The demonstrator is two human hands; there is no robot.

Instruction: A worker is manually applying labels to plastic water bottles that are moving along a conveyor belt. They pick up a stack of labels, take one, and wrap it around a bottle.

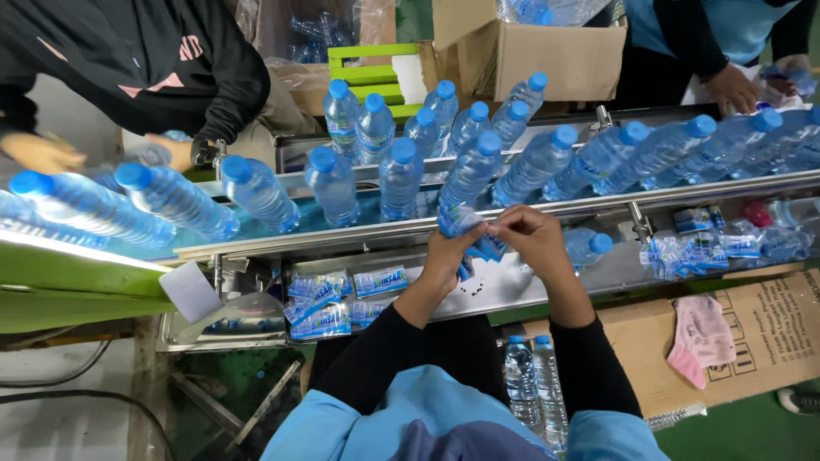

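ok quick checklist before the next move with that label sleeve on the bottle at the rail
1. Left hand on the label sleeve: ok.
2. Right hand pinching the same sleeve: ok.
3. Bottle at the hands capped, blue cap on: ok.
4. Sleeve fully round the bottle: cannot tell, hands cover it.
5. Spare labels on the tray below: ok.
6. Neighbouring bottles upright: not ok, they lean.

I see an evenly lit scene under cool, bluish light. Glare streaks along the steel rail (512, 218) of the conveyor, and highlights glint off the clear bottles (401, 175). The wide lens bends straight lines near the edges. The far-left bottles look soft and stretched. Under the conveyor the floor (213, 401) sits in dim shadow. My hands show sharp at centre.
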